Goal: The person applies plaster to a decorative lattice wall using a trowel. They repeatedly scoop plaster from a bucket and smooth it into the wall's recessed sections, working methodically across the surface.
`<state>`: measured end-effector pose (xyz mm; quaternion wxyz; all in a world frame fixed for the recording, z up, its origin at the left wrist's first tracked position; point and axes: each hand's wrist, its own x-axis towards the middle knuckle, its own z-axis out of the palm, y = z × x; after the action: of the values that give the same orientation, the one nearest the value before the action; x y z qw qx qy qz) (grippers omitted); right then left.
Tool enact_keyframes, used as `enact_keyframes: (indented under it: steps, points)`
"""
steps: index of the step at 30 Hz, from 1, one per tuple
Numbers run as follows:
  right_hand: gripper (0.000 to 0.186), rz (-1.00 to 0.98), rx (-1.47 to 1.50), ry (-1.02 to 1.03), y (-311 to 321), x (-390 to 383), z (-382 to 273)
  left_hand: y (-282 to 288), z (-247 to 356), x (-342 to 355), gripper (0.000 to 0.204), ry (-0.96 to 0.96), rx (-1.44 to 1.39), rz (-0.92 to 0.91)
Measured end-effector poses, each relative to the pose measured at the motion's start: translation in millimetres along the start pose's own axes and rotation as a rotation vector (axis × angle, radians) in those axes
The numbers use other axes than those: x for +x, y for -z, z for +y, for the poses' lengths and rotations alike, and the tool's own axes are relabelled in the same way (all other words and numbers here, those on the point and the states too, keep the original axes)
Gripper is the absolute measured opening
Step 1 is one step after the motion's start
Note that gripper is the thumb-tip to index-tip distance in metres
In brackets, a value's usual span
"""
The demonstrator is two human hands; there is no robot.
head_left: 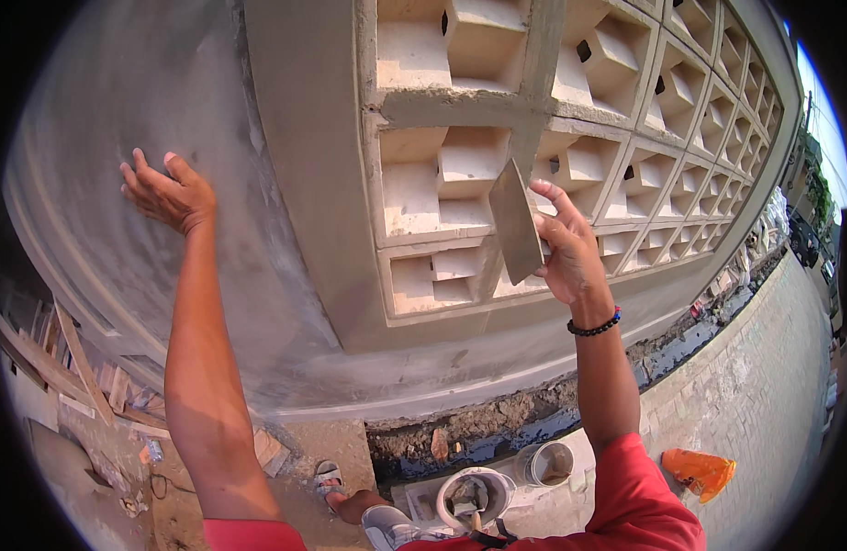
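My left hand [173, 195] is raised in front of the smooth grey plastered wall [93, 119], fingers loosely apart and nothing in them. Whether its fingertips touch the plaster I cannot tell. My right hand [572, 255], with a dark beaded bracelet at the wrist, grips a thin, flat metal scraper [515, 223]. Its blade is tilted upright in front of the pale openwork blocks [474, 165]; contact with them is unclear. Between the blocks and the left wall section runs a flat grey plaster band [304, 156].
Below stands a white bucket [444, 498] with a tool inside, beside a smaller clear container [524, 464]. A dirt trench [478, 427] follows the wall's foot. An orange object [699, 473] lies on the paving [745, 386]. Loose lumber [82, 363] is at lower left, near my sandalled foot [328, 476].
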<state>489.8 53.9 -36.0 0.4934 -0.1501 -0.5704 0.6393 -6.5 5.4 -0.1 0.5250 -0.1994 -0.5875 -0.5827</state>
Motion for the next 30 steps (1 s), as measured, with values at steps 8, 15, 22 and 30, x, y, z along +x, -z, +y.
enact_keyframes:
  steps: [8, 15, 22, 30]
  points:
    - [0.01, 0.193, 0.347, -0.034, -12.1, 50.4, 17.8, 3.8, -4.4, 3.8, 0.058, -0.021, 0.029, -0.018]
    - [0.019, 0.273, 0.437, -0.104, -3.7, 58.6, 10.2, 4.3, -1.9, 5.9, 0.057, -0.023, 0.021, -0.007]
    - [0.018, 0.364, 0.418, -0.076, -9.6, 64.8, -4.7, 3.7, -3.0, 4.6, 0.057, -0.031, 0.036, -0.026]
    - [0.016, 0.33, 0.084, -0.014, -20.1, 59.6, -15.8, 6.2, 2.0, 4.1, 0.057, -0.008, 0.009, -0.04]
